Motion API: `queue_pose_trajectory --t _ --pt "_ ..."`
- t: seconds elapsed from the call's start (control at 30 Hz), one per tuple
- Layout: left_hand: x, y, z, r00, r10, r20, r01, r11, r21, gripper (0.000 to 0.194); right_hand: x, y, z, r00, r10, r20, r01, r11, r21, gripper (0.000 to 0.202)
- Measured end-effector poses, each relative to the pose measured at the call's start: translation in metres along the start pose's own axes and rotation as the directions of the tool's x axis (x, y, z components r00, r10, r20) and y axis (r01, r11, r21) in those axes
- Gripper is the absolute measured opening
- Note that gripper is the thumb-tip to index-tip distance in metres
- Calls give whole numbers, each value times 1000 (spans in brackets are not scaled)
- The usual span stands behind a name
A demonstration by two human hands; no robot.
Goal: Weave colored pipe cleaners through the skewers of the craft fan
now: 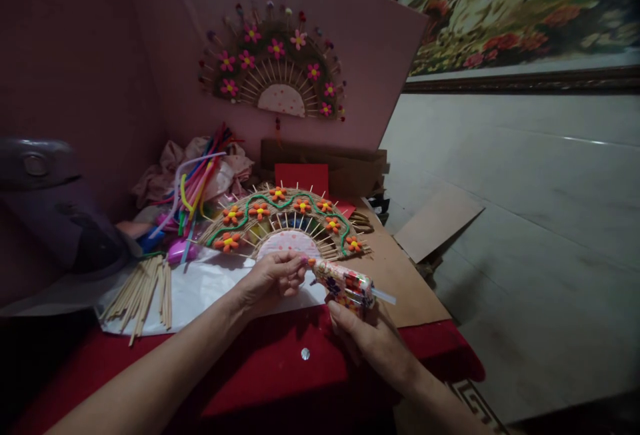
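Note:
My right hand [367, 342] is wrapped round the handle of a flower-patterned hot glue gun [345, 282]. A clear glue stick [384, 296] sticks out of its back end, and its orange nozzle [311, 262] points left. Pinched between the fingertips of my left hand [273, 278] is a small pink piece [304, 260], right at the nozzle; its exact kind is too small to tell. Just behind both hands stands a fan-shaped craft [235, 232] of sticks and twine, with orange flowers, a green wavy line and a spotted half-round base.
Loose wooden sticks [143, 295] lie at left on white sheeting [200, 288]. Coloured pipe cleaners [200, 185] are heaped behind. A second fan with pink flowers [276, 48] is on the pink board [350, 35]. A small shiny disc [305, 354] sits on the red cloth [260, 368]. Cardboard [400, 275] lies right.

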State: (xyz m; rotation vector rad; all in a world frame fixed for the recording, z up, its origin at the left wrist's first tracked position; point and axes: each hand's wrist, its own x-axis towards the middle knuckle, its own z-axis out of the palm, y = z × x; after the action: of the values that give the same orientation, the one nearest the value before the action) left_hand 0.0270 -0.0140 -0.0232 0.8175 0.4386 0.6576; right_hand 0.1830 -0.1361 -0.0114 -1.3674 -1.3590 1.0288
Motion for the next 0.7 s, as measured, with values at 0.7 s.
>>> queue_pose_trajectory --t 0.7 --pt "3 -5 -1 998 -38 -45 34 995 -90 16 14 20 6 998 69 -1 -69 997 22 36"
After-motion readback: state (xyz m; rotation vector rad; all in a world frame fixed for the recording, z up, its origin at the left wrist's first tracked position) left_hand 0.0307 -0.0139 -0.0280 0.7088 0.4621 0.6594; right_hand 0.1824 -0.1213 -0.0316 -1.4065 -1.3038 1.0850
